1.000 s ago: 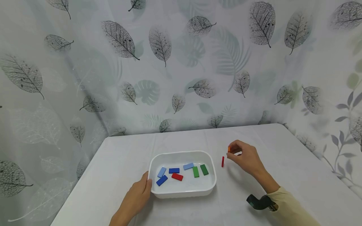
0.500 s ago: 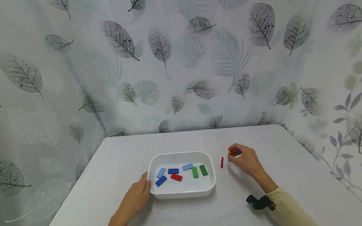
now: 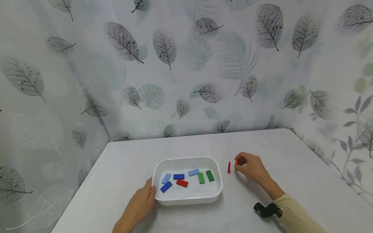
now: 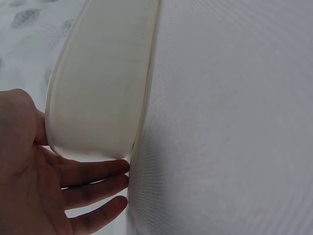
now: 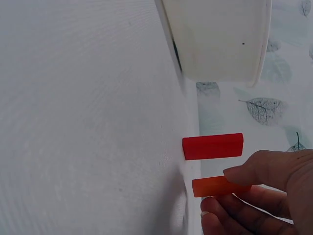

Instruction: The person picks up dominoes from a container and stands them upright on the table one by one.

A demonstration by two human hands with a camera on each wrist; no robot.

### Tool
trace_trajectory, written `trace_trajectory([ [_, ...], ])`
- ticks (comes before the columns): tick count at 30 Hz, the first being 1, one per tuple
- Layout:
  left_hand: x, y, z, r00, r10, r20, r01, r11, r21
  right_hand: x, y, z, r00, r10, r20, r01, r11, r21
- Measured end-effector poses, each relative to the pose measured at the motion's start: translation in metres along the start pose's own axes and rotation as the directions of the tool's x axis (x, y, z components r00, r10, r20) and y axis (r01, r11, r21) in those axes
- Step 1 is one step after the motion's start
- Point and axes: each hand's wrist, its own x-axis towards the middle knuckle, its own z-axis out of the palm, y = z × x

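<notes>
A white plastic tub (image 3: 192, 201) sits on the white-covered table. My left hand (image 3: 141, 200) holds its left end, thumb at the rim and fingers (image 4: 95, 190) along the outer wall near the table. To the right of the tub, a red block (image 3: 229, 167) stands upright on its small end. My right hand (image 3: 252, 166) pinches an orange block (image 5: 210, 186) between thumb and fingers. The orange block is upright beside the red one, a narrow gap between them, its lower end close over the tabletop.
Inside the tub lie several flat blocks: a red one (image 3: 182, 183), dark blue ones (image 3: 179, 176), light blue ones (image 3: 193, 172) and green ones (image 3: 209, 175). A leaf-patterned curtain (image 3: 186, 71) hangs behind the table. A black device (image 3: 265, 210) is on the right wrist.
My right hand has lowered the orange block toward the table beside the standing red block. The left hand and the tub have stayed in place.
</notes>
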Motion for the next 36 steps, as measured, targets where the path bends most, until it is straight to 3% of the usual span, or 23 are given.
trace_trajectory([
  [12,-0.001,0.0,-0.002,1.0,0.022,-0.01,-0.022,1.0,-0.005,-0.001,-0.002,0.0,0.995,0.073,0.061,-0.072,0.997,-0.02],
  [22,-0.003,0.001,-0.002,1.0,0.001,0.005,-0.001,1.0,-0.01,-0.002,-0.001,-0.001,0.995,0.057,0.087,-0.056,0.998,-0.015],
  [27,-0.003,0.0,-0.003,1.0,0.0,0.006,0.0,1.0,-0.007,-0.002,-0.012,-0.007,0.993,0.058,0.099,-0.055,0.998,-0.034],
  [32,-0.002,0.001,-0.001,1.0,0.008,0.0,-0.008,1.0,-0.014,0.002,-0.042,-0.008,0.999,-0.032,-0.026,0.03,0.998,-0.057],
  [36,-0.001,0.0,-0.001,1.0,0.003,0.005,-0.003,1.0,-0.006,0.001,-0.076,0.006,0.981,-0.171,-0.092,0.17,0.985,-0.016],
])
